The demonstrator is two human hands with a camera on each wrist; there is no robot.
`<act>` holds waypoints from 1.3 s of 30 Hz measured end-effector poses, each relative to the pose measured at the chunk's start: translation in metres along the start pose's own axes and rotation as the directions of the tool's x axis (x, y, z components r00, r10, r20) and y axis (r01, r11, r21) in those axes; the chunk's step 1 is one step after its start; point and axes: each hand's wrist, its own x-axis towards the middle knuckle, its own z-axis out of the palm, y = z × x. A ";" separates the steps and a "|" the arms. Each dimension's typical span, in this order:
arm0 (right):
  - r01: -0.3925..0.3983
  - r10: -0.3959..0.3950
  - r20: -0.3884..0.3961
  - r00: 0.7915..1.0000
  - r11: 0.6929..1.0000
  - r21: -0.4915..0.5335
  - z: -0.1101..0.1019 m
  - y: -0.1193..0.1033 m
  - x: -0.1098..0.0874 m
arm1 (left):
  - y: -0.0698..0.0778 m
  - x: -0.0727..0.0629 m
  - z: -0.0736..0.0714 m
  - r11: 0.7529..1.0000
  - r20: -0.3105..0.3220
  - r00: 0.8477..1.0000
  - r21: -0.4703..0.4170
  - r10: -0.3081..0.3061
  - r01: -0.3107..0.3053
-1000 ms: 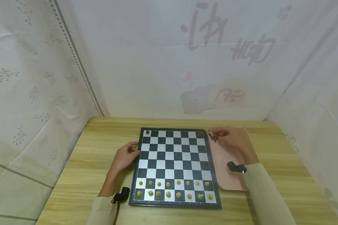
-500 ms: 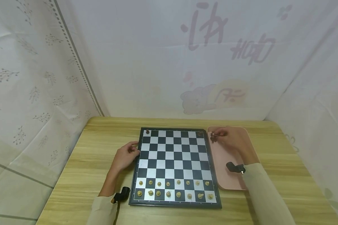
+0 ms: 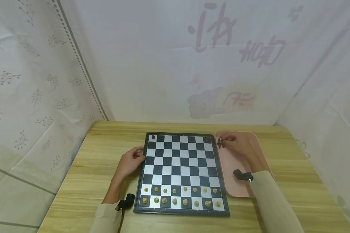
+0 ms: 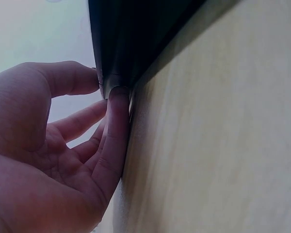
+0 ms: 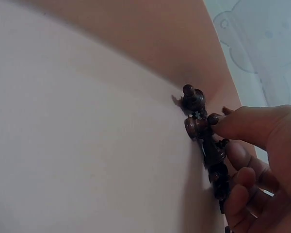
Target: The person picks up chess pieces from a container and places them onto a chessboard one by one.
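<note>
My left hand (image 3: 130, 162) is at the left edge of the chessboard (image 3: 175, 161), its thumb and a finger pinching the edge, seen closely in the left wrist view. My right hand (image 3: 237, 144) reaches into the far left corner of the pink tray (image 3: 236, 181). Several dark brown chess pieces (image 5: 211, 150) lie heaped there against the tray's wall. My right thumb touches the head of a dark pawn (image 5: 196, 127), with the other fingers bent beside the heap. I cannot tell whether a piece is gripped between them.
Two rows of pale chess pieces (image 3: 174, 201) stand on the near side of the board. One dark piece (image 3: 153, 137) stands at the far left corner, another dark piece (image 3: 207, 139) at the far right corner. A white printed curtain (image 3: 163, 81) hangs behind the wooden table (image 3: 105, 139).
The right hand stays at the tray's far left corner, its fingers shifting slightly among the dark pieces, which have moved a little. The left hand has not visibly moved.
</note>
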 end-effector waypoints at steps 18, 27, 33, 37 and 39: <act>-0.117 0.117 -0.035 0.992 0.993 0.006 -0.011 -0.023 0.000 | 0.000 0.000 -0.002 1.000 -0.005 1.000 -0.001 0.001 -0.001; -0.061 0.066 -0.003 0.998 0.936 0.348 -0.001 -0.042 0.018 | 0.001 0.000 -0.002 1.000 -0.002 1.000 0.008 -0.003 0.003; -0.088 0.086 0.021 0.996 0.951 0.297 0.002 -0.060 0.024 | 0.002 0.000 -0.001 1.000 -0.001 1.000 0.011 -0.005 0.005; -0.131 0.120 0.054 0.991 0.948 0.289 0.005 -0.071 0.029 | 0.002 0.000 0.000 1.000 -0.001 1.000 0.007 -0.010 0.010; -0.136 0.125 0.060 0.990 0.955 0.264 0.007 -0.076 0.032 | 0.002 0.000 0.001 1.000 -0.001 1.000 0.007 -0.009 0.009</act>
